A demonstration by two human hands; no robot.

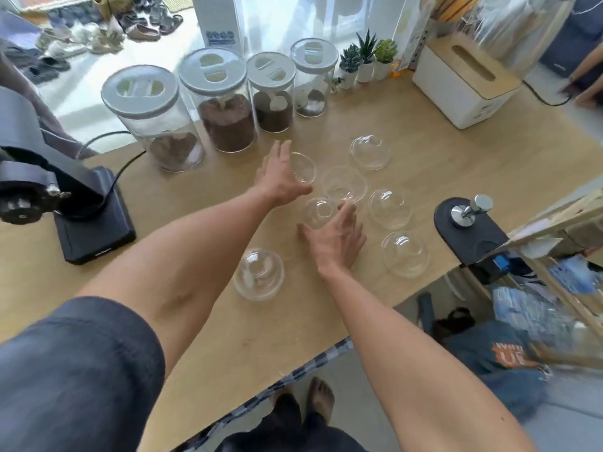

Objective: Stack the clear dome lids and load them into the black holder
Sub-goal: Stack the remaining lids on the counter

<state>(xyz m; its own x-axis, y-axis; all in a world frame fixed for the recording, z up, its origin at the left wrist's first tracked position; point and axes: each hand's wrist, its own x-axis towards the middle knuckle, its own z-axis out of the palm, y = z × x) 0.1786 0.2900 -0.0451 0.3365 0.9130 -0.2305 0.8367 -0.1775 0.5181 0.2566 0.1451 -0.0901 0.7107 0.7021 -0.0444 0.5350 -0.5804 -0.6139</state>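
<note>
Surface: wooden bench (424, 164), lit from the far side.
Dome lids: seven clear lids lie separately on the bench, none stacked; five cluster mid-bench, one (405, 254) sits at the right edge, one (258, 274) nearer the front edge.
Left hand (277, 172): fingers straight and spread wide, reaching over a lid (304, 168); contact cannot be told, grips nothing.
Right hand (336, 238): fingers spread wide, fingertips at a lid (319, 212); not closed round it.
Far edge: four jars (228, 125) with grey-white lids, small potted plants (367, 57).
Far right corner: white box (456, 93) with a wooden slotted top.
Left edge: black machine (94, 220) on a flat base.
Right edge: black mat (470, 233) bearing a metal tamper (470, 210).
</note>
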